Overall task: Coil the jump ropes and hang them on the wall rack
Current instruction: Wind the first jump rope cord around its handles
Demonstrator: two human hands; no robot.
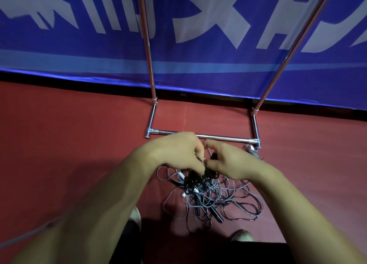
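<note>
1. The rack [228,138] stands on the floor [69,134] just beyond both hands. Its posts rise out of view, so any hanging bar lies up and forward, unseen.
2. The loose ropes [234,202] lie tangled on the floor directly beneath the hands, with no clear long axis.
3. A black rope [195,181] hangs in a bunch between the hands, trailing down into the tangle.
4. The left hand [174,150] has its fingers curled round the bunch's top and is slightly nearer the rack.
5. The right hand [230,162] touches the left and appears to pinch the same rope, so the next lift likely goes straight up.
</note>
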